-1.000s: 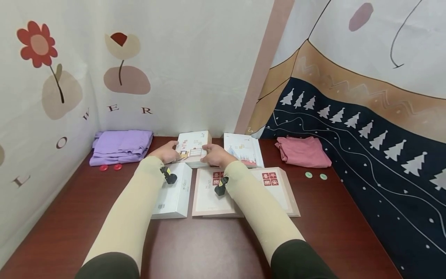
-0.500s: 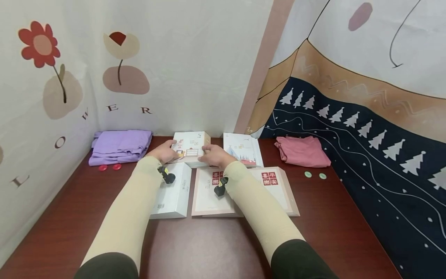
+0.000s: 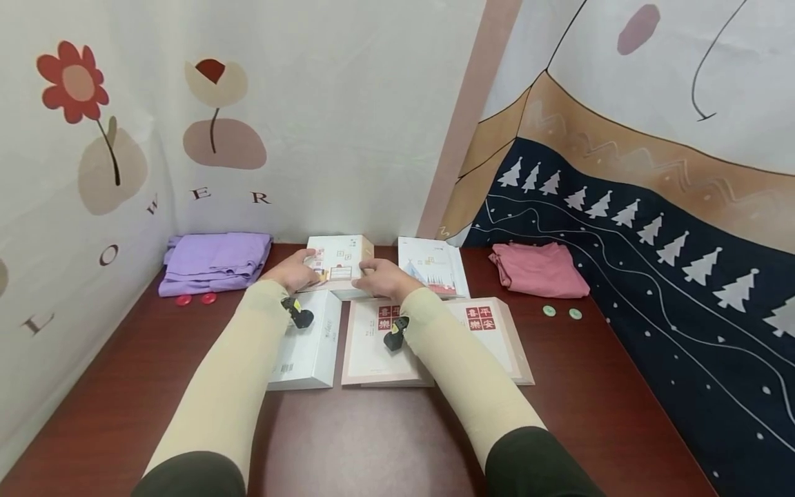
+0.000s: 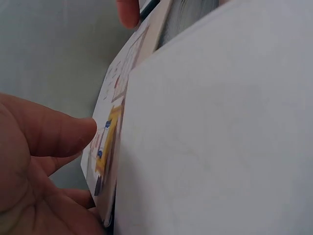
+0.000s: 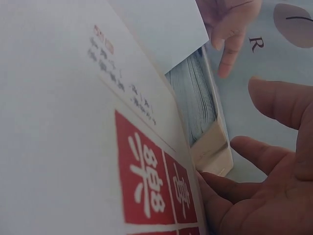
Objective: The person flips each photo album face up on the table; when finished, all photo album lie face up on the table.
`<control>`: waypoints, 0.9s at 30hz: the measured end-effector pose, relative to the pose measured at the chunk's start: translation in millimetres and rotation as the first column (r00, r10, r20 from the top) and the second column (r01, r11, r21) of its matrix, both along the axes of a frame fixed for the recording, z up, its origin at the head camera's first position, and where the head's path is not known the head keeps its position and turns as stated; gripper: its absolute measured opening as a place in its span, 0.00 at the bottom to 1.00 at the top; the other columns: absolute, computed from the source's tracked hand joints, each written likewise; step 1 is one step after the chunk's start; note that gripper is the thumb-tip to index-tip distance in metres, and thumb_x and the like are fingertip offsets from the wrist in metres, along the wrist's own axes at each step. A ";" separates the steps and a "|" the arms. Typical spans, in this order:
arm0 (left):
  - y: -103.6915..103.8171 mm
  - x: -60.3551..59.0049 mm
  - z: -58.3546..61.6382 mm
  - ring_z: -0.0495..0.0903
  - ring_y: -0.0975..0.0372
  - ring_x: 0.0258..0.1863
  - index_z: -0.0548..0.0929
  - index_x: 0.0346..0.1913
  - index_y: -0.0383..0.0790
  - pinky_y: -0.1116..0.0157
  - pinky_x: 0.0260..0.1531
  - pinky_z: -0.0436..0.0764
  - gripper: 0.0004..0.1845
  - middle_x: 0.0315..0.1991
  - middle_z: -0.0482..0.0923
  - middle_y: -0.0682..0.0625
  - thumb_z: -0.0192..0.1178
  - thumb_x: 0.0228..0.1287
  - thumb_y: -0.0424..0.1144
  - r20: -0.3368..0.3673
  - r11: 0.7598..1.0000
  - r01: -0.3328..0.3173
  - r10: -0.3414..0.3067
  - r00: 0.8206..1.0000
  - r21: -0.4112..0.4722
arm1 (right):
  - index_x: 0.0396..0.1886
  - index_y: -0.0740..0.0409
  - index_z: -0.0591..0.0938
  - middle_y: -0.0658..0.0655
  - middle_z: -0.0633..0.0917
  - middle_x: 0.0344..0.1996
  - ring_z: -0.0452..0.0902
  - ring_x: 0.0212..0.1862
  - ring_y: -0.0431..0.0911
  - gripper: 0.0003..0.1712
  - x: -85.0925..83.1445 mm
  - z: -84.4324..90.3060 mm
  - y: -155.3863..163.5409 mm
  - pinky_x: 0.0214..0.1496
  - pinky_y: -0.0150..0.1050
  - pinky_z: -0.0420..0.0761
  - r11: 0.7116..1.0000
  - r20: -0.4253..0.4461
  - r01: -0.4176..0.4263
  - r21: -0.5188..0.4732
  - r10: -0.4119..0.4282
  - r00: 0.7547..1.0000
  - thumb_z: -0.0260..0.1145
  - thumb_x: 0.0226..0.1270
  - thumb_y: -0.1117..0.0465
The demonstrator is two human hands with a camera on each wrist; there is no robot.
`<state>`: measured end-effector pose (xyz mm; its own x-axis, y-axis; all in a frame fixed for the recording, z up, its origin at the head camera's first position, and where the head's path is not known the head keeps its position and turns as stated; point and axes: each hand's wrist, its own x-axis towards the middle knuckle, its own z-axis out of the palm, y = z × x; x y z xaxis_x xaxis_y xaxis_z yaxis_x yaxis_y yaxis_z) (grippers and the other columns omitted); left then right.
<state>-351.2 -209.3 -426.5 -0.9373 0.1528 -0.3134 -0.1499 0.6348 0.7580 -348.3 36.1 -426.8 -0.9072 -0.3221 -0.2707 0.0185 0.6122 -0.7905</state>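
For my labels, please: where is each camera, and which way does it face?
Head: worn on head, facing down-forward at the table; sleeves, left hand, right hand show.
Left wrist: worn there, facing the handled book past a white book; left hand, right finger show.
Right wrist: worn there, facing it past a red-squared book; both hands show.
Both wrist views share the handled book.

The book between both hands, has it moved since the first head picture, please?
Yes: the book has shifted slightly left, closer to the folded purple cloth.
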 end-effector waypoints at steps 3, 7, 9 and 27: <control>-1.2 -0.9 -0.2 0.62 0.43 0.69 0.44 0.86 0.39 0.51 0.70 0.67 0.45 0.82 0.49 0.29 0.54 0.73 0.31 0.022 1.000 -0.016 0.015 1.000 0.022 | 0.79 0.47 0.72 0.59 0.68 0.80 0.65 0.78 0.54 0.39 -0.7 -1.1 1.2 0.81 0.52 0.64 1.000 -0.007 -0.006 -0.007 0.005 1.000 0.71 0.71 0.48; -2.9 -1.6 -0.9 0.65 0.47 0.63 0.50 0.86 0.41 0.59 0.55 0.67 0.41 0.81 0.51 0.31 0.53 0.74 0.31 0.017 0.999 -0.022 0.021 1.000 0.040 | 0.80 0.47 0.71 0.59 0.71 0.78 0.71 0.74 0.52 0.39 -1.0 -1.1 3.0 0.77 0.50 0.70 0.998 0.004 -0.003 -0.070 0.003 1.000 0.72 0.72 0.49; -2.2 -1.5 -1.1 0.67 0.47 0.61 0.52 0.85 0.40 0.60 0.55 0.69 0.40 0.79 0.54 0.31 0.53 0.73 0.30 0.004 0.997 -0.019 0.019 1.000 0.081 | 0.81 0.48 0.70 0.61 0.71 0.78 0.76 0.69 0.51 0.39 -0.6 -0.6 4.0 0.73 0.49 0.76 0.989 0.023 -0.002 -0.146 0.005 1.000 0.71 0.74 0.52; 30.3 13.1 23.2 0.77 0.56 0.57 0.39 0.87 0.52 0.53 0.68 0.74 0.37 0.75 0.62 0.32 0.44 0.86 0.43 -0.106 0.838 -0.095 0.179 0.978 0.538 | 0.86 0.40 0.59 0.61 0.64 0.82 0.69 0.76 0.59 0.43 8.9 4.9 2.7 0.72 0.59 0.76 0.910 0.056 -0.024 -0.414 0.051 0.997 0.67 0.77 0.51</control>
<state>-338.1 -179.0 -403.3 -0.9893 0.1216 -0.0807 -0.0668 0.1138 0.9912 -339.4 38.8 -421.9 -0.8774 -0.4511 -0.1636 0.0612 0.2328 -0.9706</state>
